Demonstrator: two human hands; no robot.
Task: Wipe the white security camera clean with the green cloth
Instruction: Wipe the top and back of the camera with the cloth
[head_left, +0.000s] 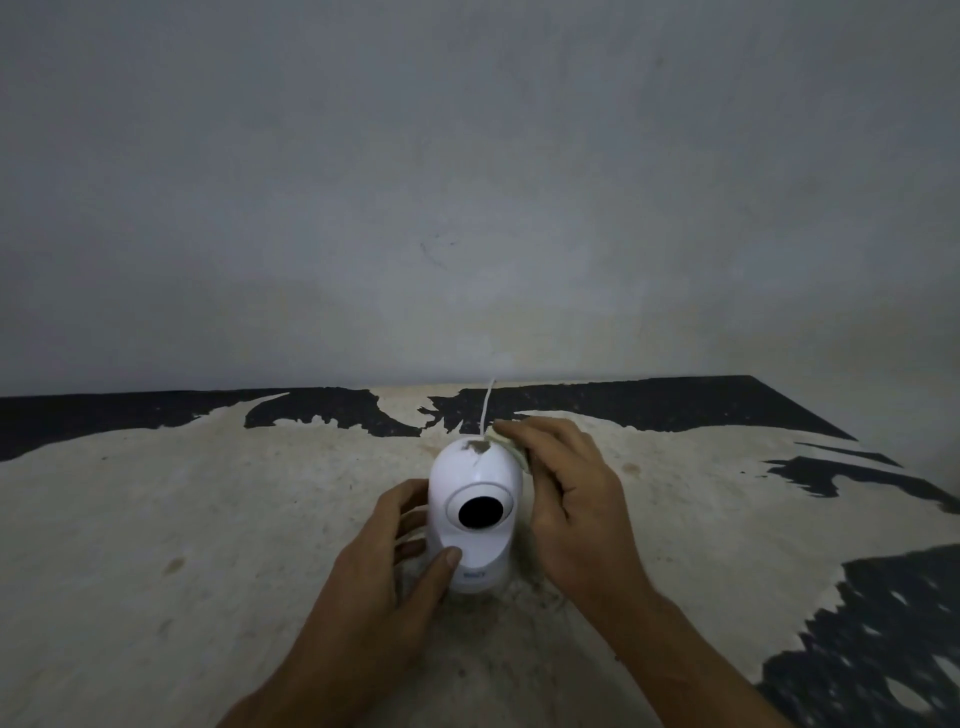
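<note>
A white security camera (475, 480) with a dark round lens stands upright on the table (208, 519), lens toward me. A patch of grey dirt sits on its top. My left hand (395, 561) grips its lower left side, thumb across the front of the base. My right hand (566, 493) presses a pale green cloth (511, 448) against the camera's upper right side; only a small edge of the cloth shows under the fingers. A thin white cable (488, 405) runs from behind the camera toward the wall.
The table is covered in a worn beige layer with black patches at the back and right. A bare grey wall (467, 182) rises directly behind it. The table's right edge (810, 410) runs diagonally at the far right.
</note>
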